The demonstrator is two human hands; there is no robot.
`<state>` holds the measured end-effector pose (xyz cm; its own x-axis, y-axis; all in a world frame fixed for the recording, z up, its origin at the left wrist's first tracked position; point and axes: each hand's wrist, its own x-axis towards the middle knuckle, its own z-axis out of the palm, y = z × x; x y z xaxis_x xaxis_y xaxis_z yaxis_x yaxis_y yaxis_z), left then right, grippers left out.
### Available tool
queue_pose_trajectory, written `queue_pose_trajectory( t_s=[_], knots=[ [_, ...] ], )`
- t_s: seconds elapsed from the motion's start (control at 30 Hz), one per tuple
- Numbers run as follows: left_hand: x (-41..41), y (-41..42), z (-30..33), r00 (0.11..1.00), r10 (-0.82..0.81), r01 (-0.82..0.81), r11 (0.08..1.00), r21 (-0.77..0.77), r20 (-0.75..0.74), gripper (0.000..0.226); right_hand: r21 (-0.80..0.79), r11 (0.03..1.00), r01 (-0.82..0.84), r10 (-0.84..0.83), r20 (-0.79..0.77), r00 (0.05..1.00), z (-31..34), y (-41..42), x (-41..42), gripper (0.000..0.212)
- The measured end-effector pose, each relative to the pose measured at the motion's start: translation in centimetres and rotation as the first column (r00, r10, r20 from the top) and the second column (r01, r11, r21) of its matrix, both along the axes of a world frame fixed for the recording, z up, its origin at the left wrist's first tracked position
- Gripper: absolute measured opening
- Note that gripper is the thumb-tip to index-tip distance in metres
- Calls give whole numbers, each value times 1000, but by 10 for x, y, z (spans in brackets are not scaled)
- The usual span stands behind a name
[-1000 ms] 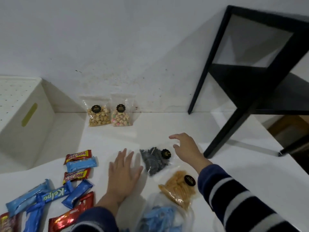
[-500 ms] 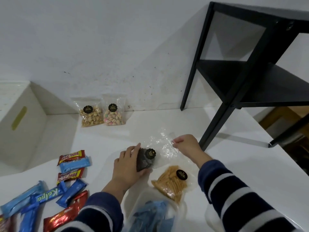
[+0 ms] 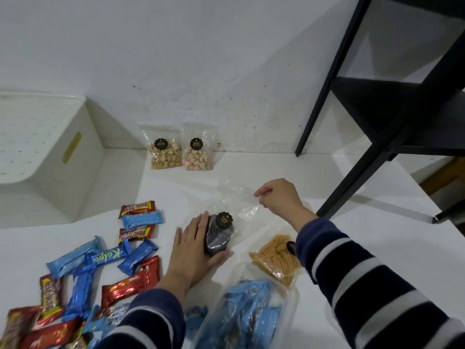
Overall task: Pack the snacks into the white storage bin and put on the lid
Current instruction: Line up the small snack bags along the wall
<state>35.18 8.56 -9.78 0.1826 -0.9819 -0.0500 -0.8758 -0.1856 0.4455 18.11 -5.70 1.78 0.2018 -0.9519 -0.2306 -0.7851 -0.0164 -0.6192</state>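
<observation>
Pouch (image 3: pixel 218 235) of dark snack: light, crinkly, slippery film; left hand (image 3: pixel 191 250) cupped round body, right hand (image 3: pixel 279 197) pinching clear top — prob. grip body, not film.

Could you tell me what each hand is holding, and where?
Both hold one clear plastic bag of dark snacks: left hand cups its filled bottom, right hand pinches its empty top edge.

left hand (image 3: pixel 192 250) cupped, gripping | right hand (image 3: pixel 279 197) pinching (seemingly closed)
</observation>
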Motion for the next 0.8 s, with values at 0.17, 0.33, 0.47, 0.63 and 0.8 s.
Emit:
queue_pose_trajectory(
  t_s=[0.17, 0.33, 0.47, 0.63, 0.8],
  knots=[
    [-5, 4, -2, 999, 28, -27, 999, -22, 28, 106, 5, 996, -92, 92, 0, 996, 2, 1, 8, 23],
    [-7, 5, -5, 999, 47, -46, 998, -35, 27, 106, 7, 999, -53, 53, 8, 999, 0, -2, 16, 18],
    [-10, 4, -4, 997, 70, -70, 997, -21, 24, 109, 25, 997, -68, 67, 29, 997, 2, -3, 21, 14],
    [-10, 2, -1, 998, 57, -57, 996, -66, -1, 107, 33, 997, -75, 72, 92, 993, 8, -1, 29, 18],
    [-8, 0, -3, 999, 39, -42, 994, -96, -31, 103, 0, 999, -47, 47, -3, 999, 1, -1, 35, 21]
  ],
)
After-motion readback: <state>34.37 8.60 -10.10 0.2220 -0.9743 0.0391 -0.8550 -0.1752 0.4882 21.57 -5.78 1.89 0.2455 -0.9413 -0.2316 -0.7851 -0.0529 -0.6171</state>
